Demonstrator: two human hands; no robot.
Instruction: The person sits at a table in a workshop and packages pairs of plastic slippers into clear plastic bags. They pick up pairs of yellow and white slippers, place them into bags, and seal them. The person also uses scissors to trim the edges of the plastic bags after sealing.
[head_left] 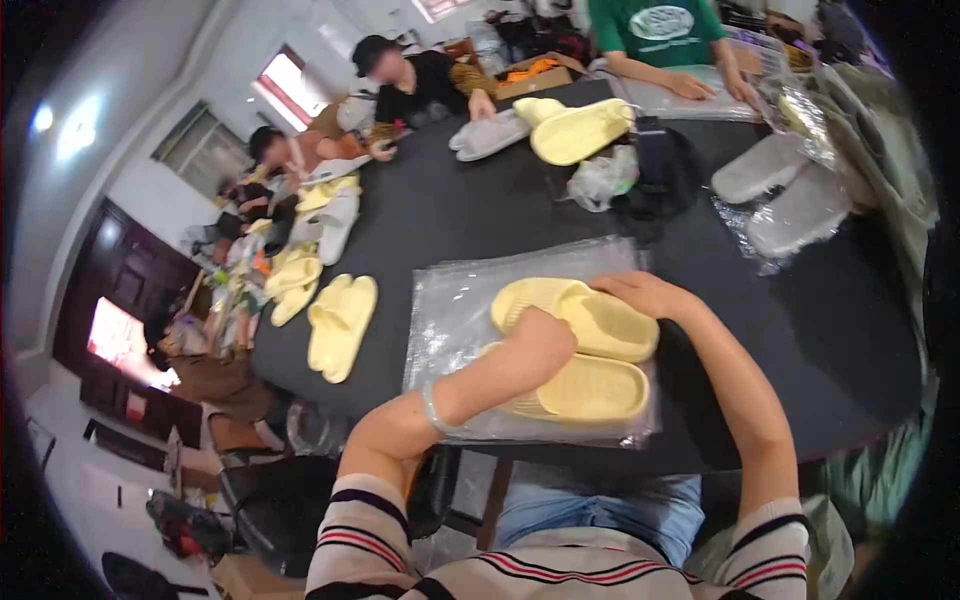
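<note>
Two pale yellow slippers lie side by side, soles down, on clear plastic bags (440,310) in front of me. My left hand (545,340) is bent down over the strap area between the far slipper (620,325) and the near slipper (595,390); its fingers are hidden from view. Along the far edge of the far slipper rests my right hand (645,293), fingers stretched out and touching the rim near the heel. The near slipper's toe end is partly covered by my left forearm.
Another yellow slipper pair (342,328) lies to the left on the dark table (780,330). Grey slippers (800,195) in clear plastic sit at the right. A yellow pair (580,130) and crumpled plastic (603,178) lie farther back. Co-workers sit around the far side.
</note>
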